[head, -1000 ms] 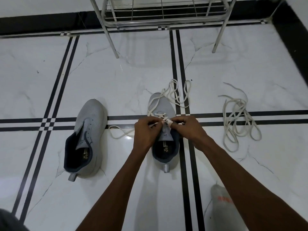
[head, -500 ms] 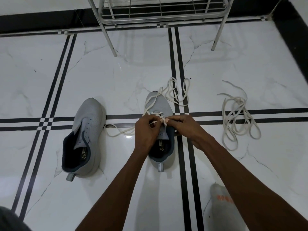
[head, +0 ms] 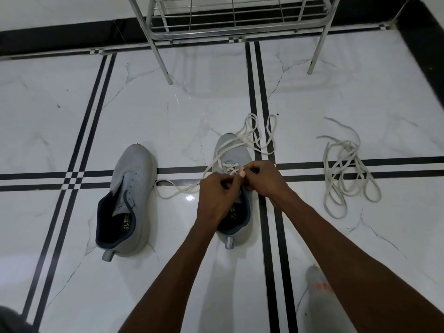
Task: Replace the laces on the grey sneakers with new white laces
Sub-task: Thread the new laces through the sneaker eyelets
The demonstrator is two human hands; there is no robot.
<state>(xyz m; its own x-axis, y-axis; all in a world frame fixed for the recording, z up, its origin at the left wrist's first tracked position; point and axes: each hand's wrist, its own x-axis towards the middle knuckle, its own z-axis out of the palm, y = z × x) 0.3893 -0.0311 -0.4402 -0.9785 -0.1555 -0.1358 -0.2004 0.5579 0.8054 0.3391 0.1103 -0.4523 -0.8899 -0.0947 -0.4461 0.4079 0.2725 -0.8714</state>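
Two grey sneakers stand on the white marble floor, toes pointing away from me. The left sneaker (head: 131, 195) has no lace in its eyelets. The right sneaker (head: 231, 152) carries a white lace (head: 249, 134) crossed through its front eyelets, with loose loops trailing past the toe and out to the left. My left hand (head: 216, 195) and my right hand (head: 263, 179) meet over the middle of this shoe, fingers curled and pinching the lace. The eyelets under my hands are hidden.
A loose white lace (head: 346, 169) lies coiled on the floor to the right. A metal wire rack (head: 235, 22) stands at the back on thin legs. A foot in a white sock (head: 319, 292) sits at the lower right. Black stripes cross the tiles.
My hands have shifted slightly up the right sneaker while working the lace. The left sneaker and the coiled lace lie where they were.
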